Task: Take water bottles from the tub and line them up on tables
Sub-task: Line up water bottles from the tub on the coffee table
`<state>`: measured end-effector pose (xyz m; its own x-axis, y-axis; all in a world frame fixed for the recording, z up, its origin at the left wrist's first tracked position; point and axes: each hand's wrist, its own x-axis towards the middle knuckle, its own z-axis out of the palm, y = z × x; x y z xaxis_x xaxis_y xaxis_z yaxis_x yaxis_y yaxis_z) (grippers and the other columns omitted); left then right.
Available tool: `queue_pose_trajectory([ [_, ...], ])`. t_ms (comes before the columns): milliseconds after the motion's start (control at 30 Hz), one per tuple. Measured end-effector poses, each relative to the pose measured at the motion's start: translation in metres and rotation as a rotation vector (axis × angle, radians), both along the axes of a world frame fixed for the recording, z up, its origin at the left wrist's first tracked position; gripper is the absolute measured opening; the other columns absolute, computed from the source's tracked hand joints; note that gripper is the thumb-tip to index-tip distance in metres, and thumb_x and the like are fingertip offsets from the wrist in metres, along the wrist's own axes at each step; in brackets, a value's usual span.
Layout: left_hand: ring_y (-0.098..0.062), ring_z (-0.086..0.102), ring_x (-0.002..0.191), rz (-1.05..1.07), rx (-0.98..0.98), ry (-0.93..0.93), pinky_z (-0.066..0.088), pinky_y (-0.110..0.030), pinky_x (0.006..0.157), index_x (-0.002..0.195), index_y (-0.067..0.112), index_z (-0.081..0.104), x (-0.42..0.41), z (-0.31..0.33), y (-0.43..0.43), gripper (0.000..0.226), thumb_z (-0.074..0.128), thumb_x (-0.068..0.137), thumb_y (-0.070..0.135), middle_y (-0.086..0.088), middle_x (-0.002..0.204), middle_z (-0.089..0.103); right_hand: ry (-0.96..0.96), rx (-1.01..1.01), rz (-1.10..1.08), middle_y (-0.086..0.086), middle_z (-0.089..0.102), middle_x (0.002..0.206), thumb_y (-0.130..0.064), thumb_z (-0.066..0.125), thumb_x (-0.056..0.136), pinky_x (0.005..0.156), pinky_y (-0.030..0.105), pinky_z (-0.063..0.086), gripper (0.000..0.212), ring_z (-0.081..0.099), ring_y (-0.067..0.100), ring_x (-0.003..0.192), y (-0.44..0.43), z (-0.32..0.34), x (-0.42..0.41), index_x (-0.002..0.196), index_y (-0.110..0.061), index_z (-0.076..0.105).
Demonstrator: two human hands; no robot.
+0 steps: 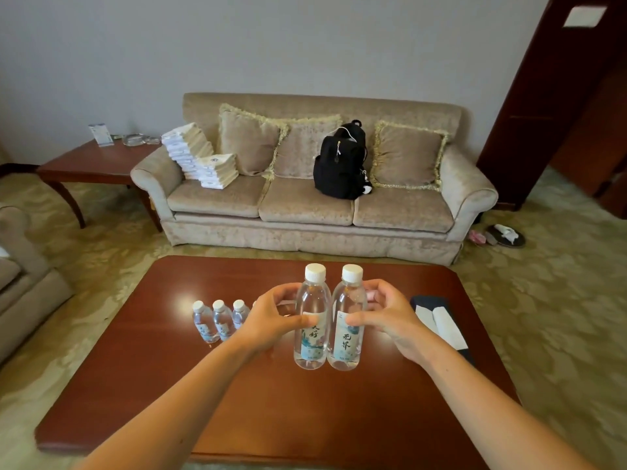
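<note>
While the left hand [271,320] grips one water bottle [312,320] and the right hand [386,317] another [347,323], upright and touching above the coffee table [169,385], lowering them carelessly could topple the standing row [220,318] just beside them

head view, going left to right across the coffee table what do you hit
row of standing bottles → left hand → bottle in the left hand → bottle in the right hand → right hand → dark tissue box
</note>
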<state>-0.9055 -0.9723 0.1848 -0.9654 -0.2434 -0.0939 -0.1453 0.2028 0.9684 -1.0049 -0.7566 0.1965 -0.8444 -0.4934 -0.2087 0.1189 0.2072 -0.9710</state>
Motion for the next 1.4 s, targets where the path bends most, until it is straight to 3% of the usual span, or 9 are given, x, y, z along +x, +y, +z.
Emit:
queue_pose_trajectory([
  [233, -0.016, 0.067, 0.107, -0.007, -0.038, 0.111, 0.055, -0.037, 0.093, 0.117, 0.028, 0.057, -0.072, -0.162, -0.031, 0.059, 0.086, 0.068, 0.014, 0.0, 0.115, 0.07, 0.109, -0.041, 0.016, 0.002, 0.072, 0.103, 0.002, 0.086, 0.065, 0.074, 0.024, 0.054, 0.058, 0.071, 0.018, 0.095, -0.028, -0.157, -0.068, 0.112, -0.018, 0.059],
  [400, -0.017, 0.067, 0.108, -0.017, -0.071, 0.203, 0.055, -0.037, 0.094, 0.118, 0.026, 0.057, -0.108, -0.268, -0.049, 0.058, 0.085, 0.07, 0.012, -0.002, 0.115, 0.069, 0.2, -0.083, -0.004, 0.002, 0.072, 0.103, 0.005, 0.087, 0.063, 0.077, 0.028, 0.054, 0.059, 0.071, 0.021, 0.097, -0.046, -0.267, -0.104, 0.11, -0.018, 0.059],
  [567, -0.013, 0.066, 0.108, -0.006, -0.097, 0.277, 0.053, -0.033, 0.096, 0.117, 0.028, 0.054, -0.126, -0.337, -0.062, 0.056, 0.083, 0.073, 0.01, 0.001, 0.117, 0.067, 0.274, -0.117, -0.005, 0.006, 0.071, 0.108, 0.006, 0.087, 0.062, 0.079, 0.03, 0.056, 0.06, 0.069, 0.026, 0.103, -0.064, -0.337, -0.125, 0.109, -0.019, 0.06],
  [733, -0.012, 0.064, 0.111, -0.013, -0.095, 0.282, 0.054, -0.033, 0.095, 0.118, 0.031, 0.051, -0.134, -0.366, -0.072, 0.054, 0.08, 0.078, 0.011, 0.002, 0.12, 0.065, 0.287, -0.134, 0.002, 0.005, 0.07, 0.11, 0.005, 0.087, 0.063, 0.078, 0.03, 0.054, 0.06, 0.069, 0.026, 0.105, -0.078, -0.365, -0.135, 0.11, -0.02, 0.059],
  [867, -0.015, 0.065, 0.111, -0.018, -0.099, 0.265, 0.055, -0.034, 0.094, 0.129, 0.019, 0.047, -0.14, -0.368, -0.078, 0.058, 0.077, 0.081, 0.008, -0.001, 0.123, 0.063, 0.275, -0.117, 0.015, 0.002, 0.071, 0.108, 0.002, 0.087, 0.064, 0.069, 0.024, 0.05, 0.059, 0.069, 0.022, 0.103, -0.089, -0.369, -0.14, 0.111, -0.021, 0.058],
  [1067, -0.017, 0.065, 0.112, -0.019, -0.069, 0.236, 0.053, -0.041, 0.097, 0.136, 0.012, 0.041, -0.145, -0.37, -0.093, 0.061, 0.073, 0.084, 0.004, -0.008, 0.129, 0.061, 0.273, -0.13, 0.034, 0.0, 0.071, 0.106, 0.003, 0.086, 0.064, 0.07, 0.026, 0.05, 0.06, 0.07, 0.021, 0.099, -0.104, -0.37, -0.147, 0.112, -0.019, 0.058],
  [1233, -0.015, 0.063, 0.115, -0.043, -0.075, 0.192, 0.053, -0.035, 0.095, 0.135, 0.016, 0.04, -0.146, -0.378, -0.099, 0.061, 0.073, 0.085, 0.007, -0.006, 0.131, 0.06, 0.257, -0.133, 0.026, 0.002, 0.07, 0.106, 0.004, 0.086, 0.064, 0.086, 0.04, 0.057, 0.059, 0.069, 0.023, 0.101, -0.111, -0.382, -0.149, 0.111, -0.018, 0.057],
  [1300, -0.013, 0.063, 0.114, -0.039, -0.074, 0.185, 0.054, -0.028, 0.091, 0.135, 0.017, 0.039, -0.144, -0.38, -0.098, 0.059, 0.07, 0.087, 0.006, -0.003, 0.131, 0.059, 0.252, -0.136, 0.031, 0.001, 0.069, 0.107, 0.003, 0.086, 0.065, 0.088, 0.041, 0.057, 0.06, 0.069, 0.022, 0.101, -0.113, -0.385, -0.149, 0.113, -0.019, 0.057],
  [1400, -0.012, 0.06, 0.117, -0.044, -0.09, 0.166, 0.052, -0.03, 0.095, 0.14, 0.015, 0.034, -0.142, -0.38, -0.099, 0.061, 0.067, 0.089, 0.008, 0.001, 0.133, 0.055, 0.259, -0.12, 0.048, 0.001, 0.069, 0.11, 0.001, 0.086, 0.067, 0.09, 0.04, 0.057, 0.062, 0.068, 0.021, 0.102, -0.115, -0.387, -0.148, 0.116, -0.021, 0.056],
])
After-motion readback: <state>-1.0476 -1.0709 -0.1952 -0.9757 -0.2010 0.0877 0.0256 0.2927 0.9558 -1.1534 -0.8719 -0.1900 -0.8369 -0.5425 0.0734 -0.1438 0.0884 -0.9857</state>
